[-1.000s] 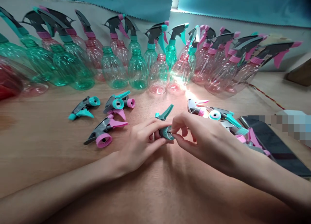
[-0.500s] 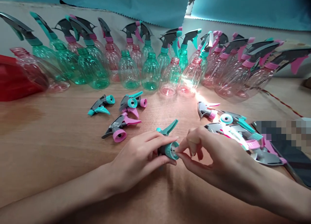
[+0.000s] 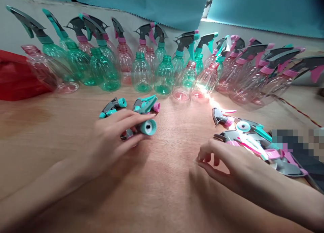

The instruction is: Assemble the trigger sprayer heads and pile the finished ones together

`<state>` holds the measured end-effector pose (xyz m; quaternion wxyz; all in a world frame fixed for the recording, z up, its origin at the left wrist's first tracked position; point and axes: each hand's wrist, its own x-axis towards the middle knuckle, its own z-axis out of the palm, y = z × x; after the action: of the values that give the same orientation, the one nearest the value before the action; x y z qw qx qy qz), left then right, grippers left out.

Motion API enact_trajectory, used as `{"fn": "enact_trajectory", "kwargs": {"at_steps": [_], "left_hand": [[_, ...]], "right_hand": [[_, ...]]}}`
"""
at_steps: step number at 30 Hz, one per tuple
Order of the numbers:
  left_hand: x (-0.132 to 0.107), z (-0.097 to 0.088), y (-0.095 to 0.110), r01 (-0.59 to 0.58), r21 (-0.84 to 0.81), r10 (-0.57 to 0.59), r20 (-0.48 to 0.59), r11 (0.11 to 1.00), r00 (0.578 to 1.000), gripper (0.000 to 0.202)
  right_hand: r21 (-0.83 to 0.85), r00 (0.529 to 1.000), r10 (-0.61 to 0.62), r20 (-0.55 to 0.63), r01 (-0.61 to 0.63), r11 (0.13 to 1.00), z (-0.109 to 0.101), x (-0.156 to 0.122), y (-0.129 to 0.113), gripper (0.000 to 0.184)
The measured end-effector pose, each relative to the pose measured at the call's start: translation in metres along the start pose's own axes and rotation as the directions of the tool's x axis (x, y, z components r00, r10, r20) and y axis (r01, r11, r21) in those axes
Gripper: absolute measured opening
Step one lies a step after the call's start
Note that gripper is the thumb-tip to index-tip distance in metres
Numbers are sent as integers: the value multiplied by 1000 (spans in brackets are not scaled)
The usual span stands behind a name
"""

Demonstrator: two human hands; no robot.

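My left hand [image 3: 111,135] grips a grey spray trigger head with a teal collar [image 3: 147,126] and holds it over the small group of finished heads [image 3: 144,106] left of centre on the wooden table [image 3: 164,179]. My right hand [image 3: 222,158] is empty, fingers loosely curled and apart, just above the table. It lies next to a pile of pink and teal trigger heads [image 3: 250,138] at the right.
A long row of green and pink plastic spray bottles [image 3: 162,71] stands along the back, some capped with trigger heads, some open. A red container [image 3: 15,78] sits at the far left. A dark flat object [image 3: 308,162] lies at the right edge.
My left hand has carried the teal-collared trigger head left, away from the centre to the group of heads. My right hand has let go of it and stayed at the right.
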<state>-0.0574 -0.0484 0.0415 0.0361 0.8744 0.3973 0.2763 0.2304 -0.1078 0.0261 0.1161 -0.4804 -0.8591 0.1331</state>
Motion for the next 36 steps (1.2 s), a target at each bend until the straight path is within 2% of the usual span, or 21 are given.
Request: {"fn": "enact_trajectory", "kwargs": {"at_steps": [2,6,10,15,20,24,26,29,31,34,36], "left_hand": [[4,-6,-8,-1,99,-1,22,995,1000,29],[12,-11,-27,-93,228,76,80,969,994,35],[18,-13,-40,-167,285,103,226,944,969,41],[26,-18,-31,-154,265,112,166,952,980,41],[37,-15,-13,-169,222,139,143,960,980,37],[50,-1,-1,-220,194,183,191,956,964,30],[57,11,5,-236,140,214,158,962,964,27],[70,29,18,-268,59,249,221,962,943,24],[80,41,30,-283,13,265,306,959,914,23],[93,58,49,-288,-62,288,406,956,867,24],[98,69,60,-304,-107,319,451,947,834,26]], "right_hand": [[-49,998,-38,49,40,998,3,-2,6,6],[-72,997,-75,31,77,994,10,-10,18,15],[-73,998,-64,-13,63,995,10,-20,27,16],[-52,999,-17,-37,15,999,0,-27,32,17],[-76,994,-52,-95,45,996,-11,-31,42,16],[-111,984,-33,-177,14,994,-21,-39,49,15],[-126,972,-38,-232,8,992,-27,-42,52,13],[-177,957,-15,-290,-38,984,-33,-42,62,10],[-242,959,5,-282,-76,967,-34,-42,73,23],[-317,978,11,-208,-78,945,-32,-42,92,60],[-334,985,22,-171,-78,939,-30,-43,101,74]]}}
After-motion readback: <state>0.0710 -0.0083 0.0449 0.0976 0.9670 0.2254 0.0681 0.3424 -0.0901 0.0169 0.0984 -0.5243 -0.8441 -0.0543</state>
